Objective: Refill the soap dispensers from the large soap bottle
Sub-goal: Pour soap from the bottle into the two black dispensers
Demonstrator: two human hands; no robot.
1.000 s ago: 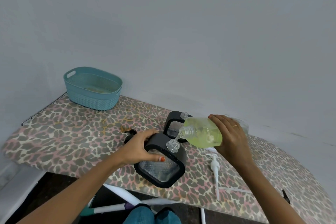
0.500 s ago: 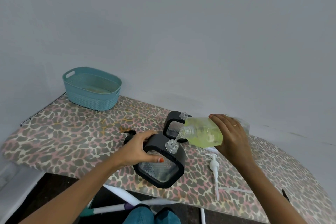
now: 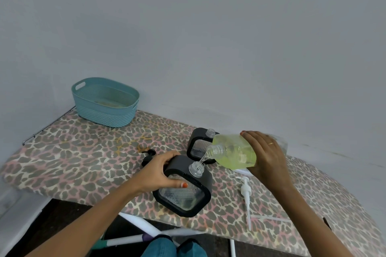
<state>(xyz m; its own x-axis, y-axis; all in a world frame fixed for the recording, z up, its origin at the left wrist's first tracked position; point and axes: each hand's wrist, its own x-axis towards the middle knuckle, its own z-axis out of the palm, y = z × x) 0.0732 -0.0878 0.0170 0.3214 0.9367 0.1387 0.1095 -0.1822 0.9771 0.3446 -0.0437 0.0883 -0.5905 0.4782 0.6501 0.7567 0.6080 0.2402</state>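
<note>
My right hand (image 3: pixel 266 156) holds the large soap bottle (image 3: pixel 234 152), clear with yellow-green liquid, tipped on its side. A thin stream runs from its open neck into the threaded neck of the near soap dispenser (image 3: pixel 183 192), a clear bottle in a black frame. My left hand (image 3: pixel 160 171) grips that dispenser's black top from the left. A second black-framed dispenser (image 3: pixel 198 144) stands just behind, uncapped, partly hidden by the large bottle.
A white pump head with its tube (image 3: pixel 246 196) lies on the leopard-print board (image 3: pixel 73 152) right of the near dispenser. A black pump (image 3: pixel 149 155) lies behind my left hand. A teal basket (image 3: pixel 104 104) stands at the far left by the wall.
The view shifted slightly. The large bottle stays tipped and the stream keeps running into the near dispenser; both hands hold as before.
</note>
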